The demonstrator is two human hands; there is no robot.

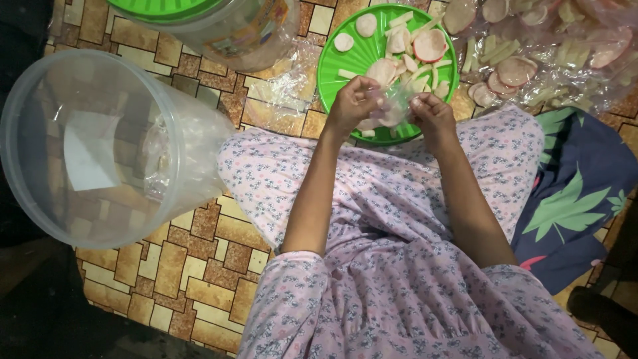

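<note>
**Two hands working a small clear bag over a green plate, seen from above**

Patterned floor covering (166,266) in brown and cream blocks fills the background; the person sits on it, legs in pale floral cloth, looking down at both hands. The fingers (367,90) of the left hand (352,106) are drawn together in a pinch on one edge of a small clear plastic bag (392,110); those of the right hand (432,113) pinch the opposite edge in the same manner. The bag hangs between the two hands, touching both, and pale pink-rimmed slices appear to lie inside it, though the film blurs the contents. Neither hand is nearer: the bag spans the gap between them, its mouth running roughly from left hand to right hand.

Directly beneath and just beyond the fingers lies a round green plate (332,66) carrying pale round slices (430,45) and pale sticks. Both forearms run forward from the body and converge, wrists slightly bent inward, hands held just above the near rim of the plate.

Further out, at the person's right, a heap of similar slices and sticks (531,46) rests on clear plastic sheeting. At the left, a large clear plastic tub (93,146) lies on its side, mouth toward the camera, well apart from the hands. Beyond it stands a clear jar with a green lid (226,26).
</note>
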